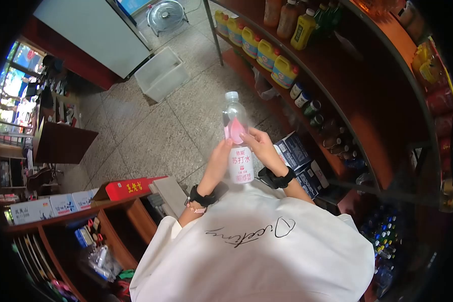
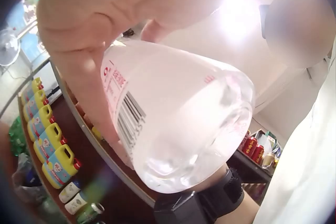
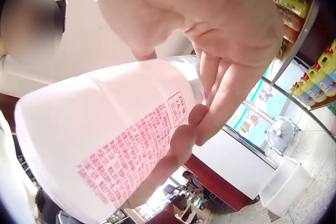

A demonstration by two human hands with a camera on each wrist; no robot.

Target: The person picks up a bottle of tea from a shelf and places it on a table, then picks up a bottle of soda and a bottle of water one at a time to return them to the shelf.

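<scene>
Grips [image 1: 218,157] [image 1: 263,147] on lengthwise bottle [image 1: 241,165], cap [image 1: 231,95] forward

The head view looks steeply down from above past the shirt [image 1: 251,241] to the hands and floor [image 1: 130,126], while both wrist views look from close beneath the hands past the bottle [image 1: 241,161], all three sharing it, the yellow jugs [image 1: 267,54] and the fan [image 1: 167,16].

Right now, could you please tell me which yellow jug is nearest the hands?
The end jug, beside the small containers; the others stand farther along the row.
</scene>
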